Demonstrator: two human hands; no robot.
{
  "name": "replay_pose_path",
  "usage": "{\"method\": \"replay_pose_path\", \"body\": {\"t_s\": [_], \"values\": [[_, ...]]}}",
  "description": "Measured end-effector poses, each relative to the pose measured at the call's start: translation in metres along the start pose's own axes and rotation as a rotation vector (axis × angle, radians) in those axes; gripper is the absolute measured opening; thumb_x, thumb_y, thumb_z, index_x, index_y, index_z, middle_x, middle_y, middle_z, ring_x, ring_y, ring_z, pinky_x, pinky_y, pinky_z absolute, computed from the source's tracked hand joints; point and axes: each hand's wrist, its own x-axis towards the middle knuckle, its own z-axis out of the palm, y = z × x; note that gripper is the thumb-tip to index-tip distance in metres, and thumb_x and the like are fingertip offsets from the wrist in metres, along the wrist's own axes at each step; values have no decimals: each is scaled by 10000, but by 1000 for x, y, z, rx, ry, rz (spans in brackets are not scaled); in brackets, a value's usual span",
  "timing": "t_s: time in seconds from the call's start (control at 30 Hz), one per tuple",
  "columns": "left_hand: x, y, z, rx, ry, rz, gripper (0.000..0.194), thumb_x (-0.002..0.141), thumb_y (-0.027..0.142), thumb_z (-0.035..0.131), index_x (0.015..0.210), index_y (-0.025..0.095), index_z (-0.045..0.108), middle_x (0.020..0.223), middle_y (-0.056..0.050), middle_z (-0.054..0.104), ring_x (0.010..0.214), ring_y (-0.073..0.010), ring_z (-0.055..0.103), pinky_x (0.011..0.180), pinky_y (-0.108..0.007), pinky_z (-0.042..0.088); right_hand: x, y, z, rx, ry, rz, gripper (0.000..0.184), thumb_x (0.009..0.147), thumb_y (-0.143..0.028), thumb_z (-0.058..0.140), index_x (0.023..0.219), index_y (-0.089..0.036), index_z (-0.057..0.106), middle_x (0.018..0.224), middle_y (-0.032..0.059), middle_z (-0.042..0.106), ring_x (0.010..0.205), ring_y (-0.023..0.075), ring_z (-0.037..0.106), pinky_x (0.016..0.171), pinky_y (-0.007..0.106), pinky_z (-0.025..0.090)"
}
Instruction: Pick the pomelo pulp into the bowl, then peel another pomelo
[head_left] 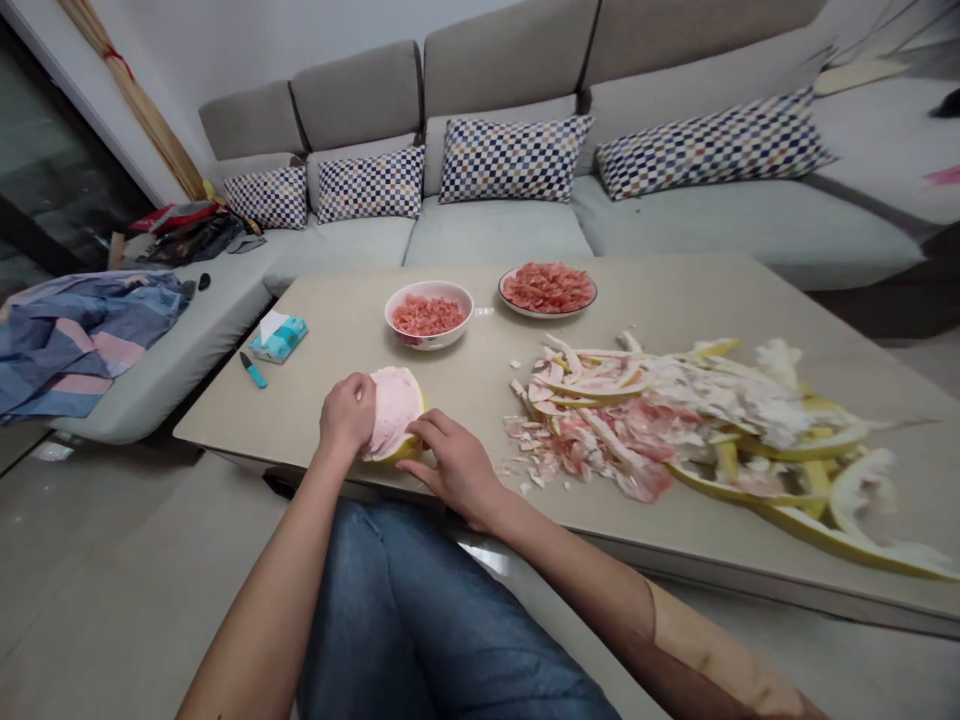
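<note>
A partly peeled pomelo rests near the front edge of the table, its pinkish white pith facing up and yellow rind showing at the right and below. My left hand presses against its left side with the fingers curled. On its right, my right hand grips the rind edge between thumb and fingers. Beyond the pomelo stand a white bowl of pink pomelo flesh and, farther right, a dark-rimmed plate heaped with more pink pulp.
A large pile of pomelo peel and membrane spreads over the table's right side. At the left lie a blue utility knife and a tissue pack. A grey sofa with checked cushions runs behind the table.
</note>
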Motion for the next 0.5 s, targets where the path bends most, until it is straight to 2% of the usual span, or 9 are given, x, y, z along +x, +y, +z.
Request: {"method": "replay_pose_path", "body": {"t_s": [0.17, 0.3, 0.4, 0.5], "values": [[3, 4, 0, 42, -13, -53, 345, 950, 310, 363, 834, 243, 681, 955, -84, 760, 923, -238, 672, 766, -302, 460, 3, 3, 11, 140, 105, 41, 152, 831, -210, 715, 950, -211, 620, 883, 44, 614, 759, 180, 586, 671, 278, 468], [3, 8, -3, 81, -35, -76, 377, 960, 320, 330, 862, 237, 684, 961, -127, 746, 941, -277, 676, 784, -345, 470, 5, 9, 13, 191, 107, 29, 116, 819, -203, 723, 898, -217, 640, 835, 30, 613, 716, 169, 580, 652, 275, 460], [3, 11, -10, 105, -70, -79, 408, 962, 403, 339, 986, 209, 697, 992, -180, 723, 968, -325, 675, 819, -409, 480, 7, 19, 5, 255, 86, 50, 171, 779, -189, 767, 905, -206, 653, 843, 19, 615, 698, 152, 576, 648, 263, 466], [5, 15, -17, 132, -147, -31, 486, 900, 548, 456, 1222, 241, 651, 1076, -193, 693, 997, -363, 669, 865, -492, 480, 11, 30, -11, 279, 26, 62, 225, 738, -175, 809, 910, -190, 664, 847, 11, 620, 698, 142, 580, 664, 262, 477]]}}
